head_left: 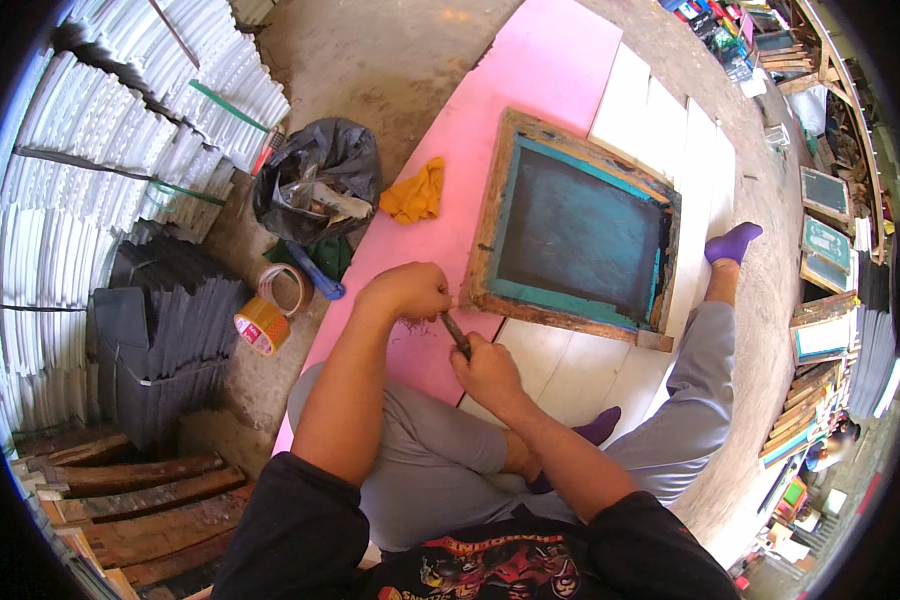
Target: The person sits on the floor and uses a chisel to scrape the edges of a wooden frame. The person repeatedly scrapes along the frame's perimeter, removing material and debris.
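Just off the near left corner of a wooden screen-printing frame (489,229), my left hand (406,290) is closed, and whatever its fingers pinch is too small to make out. My right hand (492,372) grips a short, dark, stick-like tool (456,335), whose upper end points toward the left hand. Fine dark shreds (419,326) lie on the pink sheet (448,215) below my left hand. The frame rests flat, its dark mesh (580,215) edged in teal. A crumpled yellow cloth (413,192) sits left of it.
A black bag of scraps (319,180), a blue-handled tool (313,272) and tape rolls (261,325) stand at the left. Beyond them are bundled white stacks (80,220) and a black stack (170,335). White panels (642,105) lie beneath the frame; more frames (825,240) line the right.
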`<control>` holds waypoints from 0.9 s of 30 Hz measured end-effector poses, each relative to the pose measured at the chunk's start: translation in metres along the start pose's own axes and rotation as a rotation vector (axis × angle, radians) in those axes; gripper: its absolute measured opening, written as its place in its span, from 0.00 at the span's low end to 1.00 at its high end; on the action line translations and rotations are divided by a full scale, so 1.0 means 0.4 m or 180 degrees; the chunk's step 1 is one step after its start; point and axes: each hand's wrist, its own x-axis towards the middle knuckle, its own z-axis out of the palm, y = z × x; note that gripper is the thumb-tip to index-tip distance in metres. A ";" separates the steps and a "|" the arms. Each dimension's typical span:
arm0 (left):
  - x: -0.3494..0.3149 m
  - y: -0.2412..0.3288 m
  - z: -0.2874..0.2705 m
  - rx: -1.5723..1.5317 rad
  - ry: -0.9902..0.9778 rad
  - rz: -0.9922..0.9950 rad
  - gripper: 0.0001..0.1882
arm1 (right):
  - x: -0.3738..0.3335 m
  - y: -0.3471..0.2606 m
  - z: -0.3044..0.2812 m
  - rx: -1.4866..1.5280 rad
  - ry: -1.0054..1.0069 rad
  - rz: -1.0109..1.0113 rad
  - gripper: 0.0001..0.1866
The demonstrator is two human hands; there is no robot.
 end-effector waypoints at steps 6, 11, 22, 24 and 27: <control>-0.014 -0.026 -0.019 -0.0004 0.0024 -0.0174 0.16 | 0.017 -0.054 -0.009 0.0306 -0.0207 -0.0057 0.20; -0.004 -0.043 -0.018 0.0079 0.0073 -0.0352 0.18 | 0.029 -0.041 -0.022 0.1021 -0.0823 0.0109 0.21; 0.010 0.042 0.052 0.0586 0.0943 -0.0408 0.22 | -0.096 0.051 -0.084 -0.0817 0.0305 -0.0057 0.17; 0.019 0.075 0.094 0.0502 0.1354 -0.0210 0.23 | -0.104 0.092 -0.083 -0.1089 0.0434 -0.0031 0.16; 0.014 0.127 0.118 0.0772 0.1300 -0.0385 0.22 | -0.113 0.142 -0.079 -0.1426 0.0547 0.0008 0.16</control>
